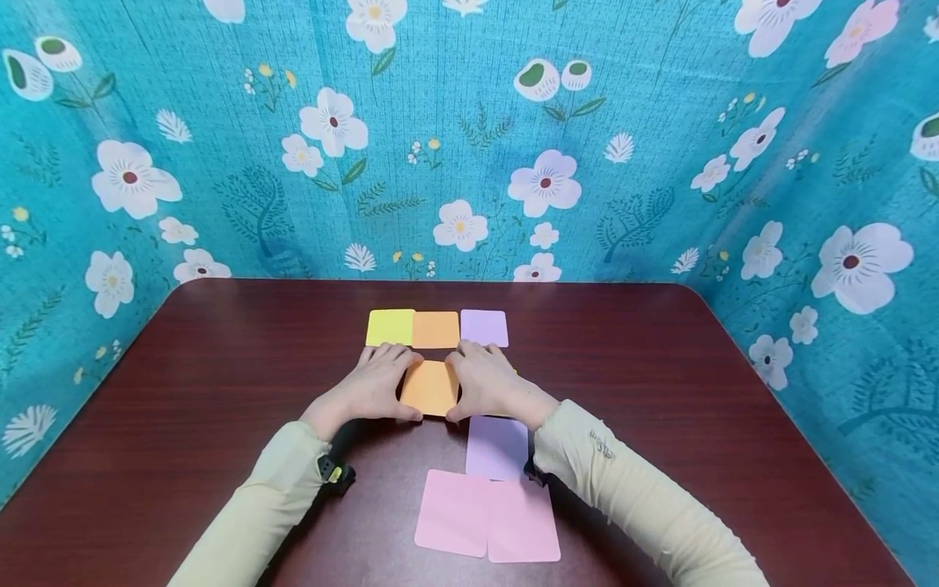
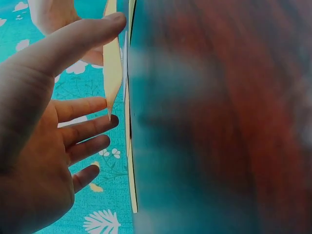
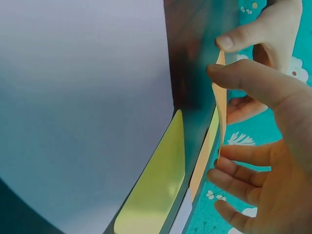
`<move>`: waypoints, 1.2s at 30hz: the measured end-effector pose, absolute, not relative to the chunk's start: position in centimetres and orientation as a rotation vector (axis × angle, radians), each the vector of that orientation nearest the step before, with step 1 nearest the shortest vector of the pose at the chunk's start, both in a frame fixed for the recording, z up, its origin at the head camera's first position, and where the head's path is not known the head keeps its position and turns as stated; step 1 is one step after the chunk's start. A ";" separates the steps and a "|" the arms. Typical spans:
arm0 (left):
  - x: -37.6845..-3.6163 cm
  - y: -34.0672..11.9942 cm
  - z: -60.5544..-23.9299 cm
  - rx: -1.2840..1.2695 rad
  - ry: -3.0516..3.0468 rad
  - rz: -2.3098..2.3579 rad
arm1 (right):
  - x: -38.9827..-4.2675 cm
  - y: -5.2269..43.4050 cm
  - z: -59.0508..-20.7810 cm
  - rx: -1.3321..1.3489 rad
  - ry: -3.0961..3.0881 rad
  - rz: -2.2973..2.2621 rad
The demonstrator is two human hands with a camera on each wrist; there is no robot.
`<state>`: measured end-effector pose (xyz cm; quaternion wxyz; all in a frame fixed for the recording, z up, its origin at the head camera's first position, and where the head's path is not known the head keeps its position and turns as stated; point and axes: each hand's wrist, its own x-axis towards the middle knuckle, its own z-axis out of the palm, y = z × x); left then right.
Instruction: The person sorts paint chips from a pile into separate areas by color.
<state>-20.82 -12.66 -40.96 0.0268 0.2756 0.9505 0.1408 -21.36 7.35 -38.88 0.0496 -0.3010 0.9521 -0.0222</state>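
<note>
- The left hand (image 1: 374, 390) and the right hand (image 1: 487, 383) pinch one orange card (image 1: 429, 389) — thumbs at its near corners, fingers at its far corners.
- That card is in the middle of the head view, just over the brown table (image 1: 631, 375).
- Above the hands, a yellow card (image 1: 390, 328), a second orange card (image 1: 436, 329) and a purple card (image 1: 484, 328) make a row.
- Low in the frame — another purple card (image 1: 496, 448), then two pink cards (image 1: 452, 514).

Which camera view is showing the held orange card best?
Head view: the held orange card shows its broad face between the left hand and right hand. Both wrist views show it almost edge-on, as a narrow strip.
</note>
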 end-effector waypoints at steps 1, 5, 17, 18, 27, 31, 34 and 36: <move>-20.9 -12.7 -40.9 0.852 2.934 0.422 | -21.5 7.4 -38.9 -0.913 2.895 -0.083; -21.4 -12.9 -41.0 0.866 2.935 0.397 | -22.2 7.4 -38.9 -0.905 2.874 -0.112; -22.8 -12.9 -41.2 0.811 2.951 0.427 | -23.7 7.7 -39.2 -0.865 2.862 -0.161; -23.0 -12.9 -41.3 0.805 2.957 0.429 | -23.8 7.7 -39.2 -0.861 2.865 -0.154; -23.8 -12.4 -41.2 0.733 3.002 0.449 | -25.3 7.7 -39.6 -0.801 2.885 -0.128; -24.3 -12.3 -41.1 0.705 3.010 0.449 | -25.8 7.7 -39.7 -0.771 2.888 -0.130; -24.7 -12.3 -41.2 0.684 3.002 0.451 | -26.2 7.8 -39.8 -0.760 2.897 -0.131; -25.0 -12.2 -41.2 0.667 2.997 0.461 | -26.5 7.8 -39.9 -0.759 2.904 -0.138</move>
